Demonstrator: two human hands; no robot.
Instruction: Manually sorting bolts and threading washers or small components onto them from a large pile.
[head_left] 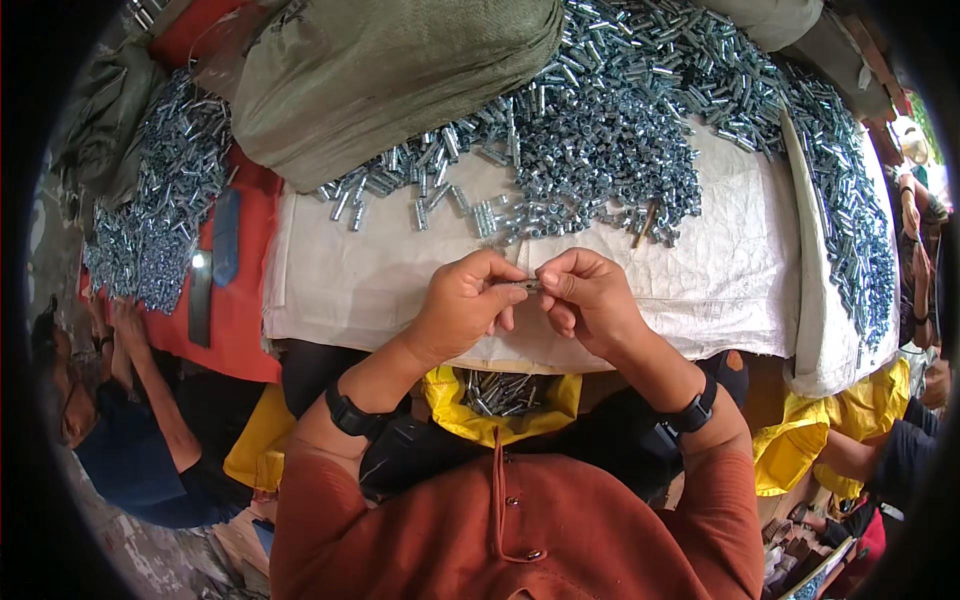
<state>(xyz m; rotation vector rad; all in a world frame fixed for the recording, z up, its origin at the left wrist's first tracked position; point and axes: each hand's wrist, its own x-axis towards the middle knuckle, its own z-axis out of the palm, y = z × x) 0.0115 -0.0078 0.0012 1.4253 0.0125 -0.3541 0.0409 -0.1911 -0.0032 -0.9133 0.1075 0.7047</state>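
Observation:
Over the near part of the white sheet (370, 290), my two hands meet fingertip to fingertip. A small metal piece (531, 285) shows between them, mostly hidden by the fingers; its exact kind cannot be made out. My left hand (468, 300) pinches it with thumb and forefinger from one side. On the other side my right hand (592, 300) is closed in a similar pinch. Just beyond the fingertips lie a heap of short metal rings or nuts (610, 150) and a short row of metal tubes (486, 220).
A yellow bag (437, 395) holding metal bolts or pins (500, 392) hangs open below the table edge. A grey-green sack (390, 80) bulges at the far left. More metal tubes (740, 100) are piled at the far right. Other people's hands (128, 325) work at the left.

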